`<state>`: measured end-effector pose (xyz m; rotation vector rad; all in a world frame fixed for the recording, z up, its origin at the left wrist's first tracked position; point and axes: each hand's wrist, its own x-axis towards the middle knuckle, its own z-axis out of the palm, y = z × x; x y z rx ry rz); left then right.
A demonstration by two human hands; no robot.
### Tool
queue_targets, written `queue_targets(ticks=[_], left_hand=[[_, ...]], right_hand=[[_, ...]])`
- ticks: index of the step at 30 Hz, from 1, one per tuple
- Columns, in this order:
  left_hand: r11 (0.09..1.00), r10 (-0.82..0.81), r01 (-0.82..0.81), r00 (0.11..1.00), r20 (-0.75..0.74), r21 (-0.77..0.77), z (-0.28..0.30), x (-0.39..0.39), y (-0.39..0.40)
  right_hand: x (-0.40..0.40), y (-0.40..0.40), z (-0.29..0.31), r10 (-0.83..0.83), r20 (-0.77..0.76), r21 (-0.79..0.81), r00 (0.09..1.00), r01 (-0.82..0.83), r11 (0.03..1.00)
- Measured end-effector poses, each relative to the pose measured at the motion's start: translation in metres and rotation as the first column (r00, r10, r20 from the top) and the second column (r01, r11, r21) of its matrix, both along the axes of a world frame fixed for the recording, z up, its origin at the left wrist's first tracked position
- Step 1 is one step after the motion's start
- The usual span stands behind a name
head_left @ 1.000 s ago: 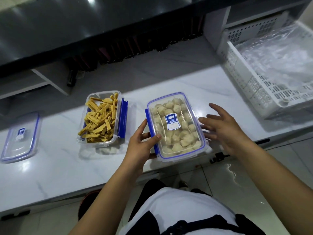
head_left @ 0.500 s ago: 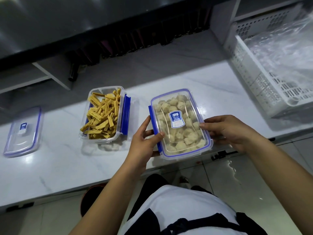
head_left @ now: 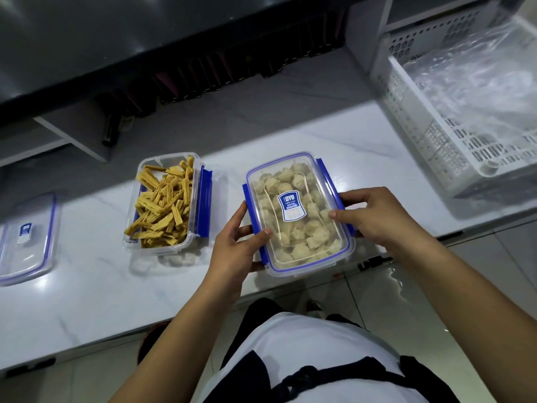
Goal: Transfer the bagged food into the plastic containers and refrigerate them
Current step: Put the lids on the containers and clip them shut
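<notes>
A clear plastic container with pale food balls (head_left: 296, 225) sits near the front edge of the white counter (head_left: 87, 286), its blue-rimmed lid on top. My left hand (head_left: 235, 251) grips its left side, thumb on the lid by the blue clip. My right hand (head_left: 377, 219) holds its right side, thumb on the lid and fingers over the right clip. To the left stands an open container of yellow strips (head_left: 162, 207) with blue side clips. Its loose lid (head_left: 26, 239) lies at the far left.
A white perforated basket (head_left: 436, 146) holding crumpled clear plastic bags (head_left: 476, 82) stands at the right end of the counter. A dark shelf (head_left: 145, 53) overhangs the back. Glossy tiled floor (head_left: 392, 289) lies below the counter's front edge.
My right hand has come in from open beside the container and closed onto its right side and lid. My left hand has stayed on the left side.
</notes>
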<state>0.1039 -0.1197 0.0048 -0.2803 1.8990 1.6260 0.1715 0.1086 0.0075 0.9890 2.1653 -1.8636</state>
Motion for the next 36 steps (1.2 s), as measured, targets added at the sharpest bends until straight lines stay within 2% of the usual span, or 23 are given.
queue_targets(ticks=[8,12,16,20,22,24,26,28,29,30,31,33,34,35,36], left_hand=[[0.999,-0.044,0.043,0.998,-0.049,-0.021,0.005,-0.03,0.029],[0.996,-0.086,0.086,0.995,-0.054,-0.005,0.007,-0.05,0.05],[0.986,-0.165,0.166,0.985,-0.053,0.007,0.007,-0.065,0.055],[0.957,-0.29,0.29,0.955,-0.054,-0.01,0.014,-0.065,0.042],[0.906,-0.423,0.416,0.895,-0.14,-0.074,0.028,-0.057,0.019],[0.829,-0.556,0.554,0.799,-0.229,-0.077,0.052,-0.044,-0.023],[0.732,-0.652,0.681,0.705,-0.279,0.01,0.075,-0.035,-0.078],[0.658,-0.7,0.743,0.663,-0.264,0.122,0.096,-0.038,-0.141],[0.663,-0.688,0.732,0.679,-0.258,0.157,0.101,-0.044,-0.173],[0.715,-0.638,0.682,0.726,-0.257,0.152,0.104,-0.052,-0.203],[0.806,-0.534,0.578,0.802,-0.267,0.127,0.103,-0.061,-0.232],[0.977,-0.207,0.211,0.934,-0.289,-0.02,0.088,-0.083,-0.287],[0.989,-0.046,0.0,0.947,-0.317,-0.145,0.074,-0.096,-0.313],[0.933,0.046,-0.17,0.93,-0.363,-0.317,0.059,-0.11,-0.337],[0.822,0.048,-0.265,0.914,-0.402,-0.504,0.044,-0.124,-0.36]], right_hand=[[-0.04,0.02,0.004,0.047,0.053,0.296,0.997,-0.061,0.953],[-0.047,0.029,0.003,0.006,0.032,0.489,0.999,-0.021,0.872],[-0.048,0.028,0.003,-0.019,0.062,0.559,0.998,-0.018,0.829],[-0.046,0.015,0.005,-0.008,0.156,0.662,0.988,-0.098,0.743],[-0.044,0.0,0.01,-0.004,0.109,0.709,0.994,-0.075,0.702],[-0.044,-0.029,0.017,0.03,-0.01,0.738,0.999,-0.013,0.675],[-0.049,-0.072,0.026,0.12,-0.079,0.764,0.99,-0.017,0.645],[-0.058,-0.127,0.035,0.263,-0.054,0.78,0.963,-0.123,0.614],[-0.064,-0.156,0.04,0.345,-0.047,0.778,0.937,-0.182,0.602],[-0.071,-0.184,0.045,0.427,-0.055,0.775,0.902,-0.231,0.588],[-0.077,-0.212,0.049,0.502,-0.073,0.78,0.862,-0.264,0.567],[-0.09,-0.265,0.053,0.624,-0.095,0.808,0.776,-0.306,0.504],[-0.096,-0.289,0.052,0.67,-0.089,0.812,0.737,-0.336,0.477],[-0.102,-0.313,0.048,0.712,-0.07,0.812,0.699,-0.375,0.448],[-0.108,-0.335,0.042,0.749,-0.038,0.815,0.662,-0.414,0.406]])
